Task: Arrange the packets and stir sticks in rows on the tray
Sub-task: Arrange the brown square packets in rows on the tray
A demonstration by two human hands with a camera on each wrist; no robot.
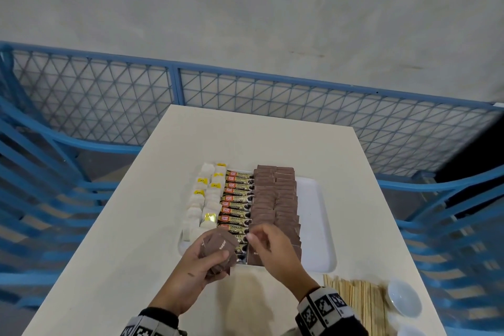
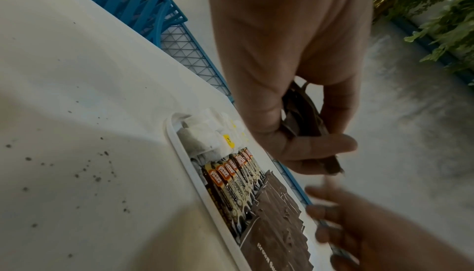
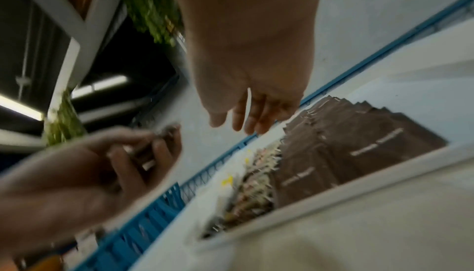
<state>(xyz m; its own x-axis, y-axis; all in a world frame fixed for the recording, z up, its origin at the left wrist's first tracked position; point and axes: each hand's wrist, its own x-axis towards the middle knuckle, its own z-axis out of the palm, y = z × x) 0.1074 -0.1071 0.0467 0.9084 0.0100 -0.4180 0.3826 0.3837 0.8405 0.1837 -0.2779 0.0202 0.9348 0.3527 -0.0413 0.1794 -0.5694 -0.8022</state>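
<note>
Holding: left hand (image 1: 203, 262) has its fingers curled round a fanned wad of brown sugar packets (image 1: 220, 249), up off the table just over the tray's near-left corner.
Right hand: right hand (image 1: 274, 248) sits over the near end of the brown rows, fingers loosely bent, thumb and forefinger close together, nothing in them as far as I can see. Wrist view is blurry, so take that with salt.
Tray: white tray (image 1: 317, 215) in the middle of the table (image 1: 114, 240), already filled left to right with tea bags (image 1: 203, 199), coffee sticks (image 1: 236, 199) and two brown rows (image 1: 275, 199).
Sticks: stir sticks (image 1: 362, 300) not on the tray yet, lying in a heap on the table near the right wrist, beside a small white bowl (image 1: 403, 299).
Risk 1: that wad looks loose, so pulling one packet off could drag others out and drop them onto the coffee sticks.
Risk 2: the overlapped rows could shove like dominoes if a new packet gets pushed in too hard at the near end.
Risk 3: I'd guess a right sleeve sweeping back could scatter the sticks or knock the bowl.
Room: bare strip down the tray's right side, probably for the sticks. Lots of open table to the left and far end.
Edges: tea bags sit right against the tray's left rim, so there's no slack there.
</note>
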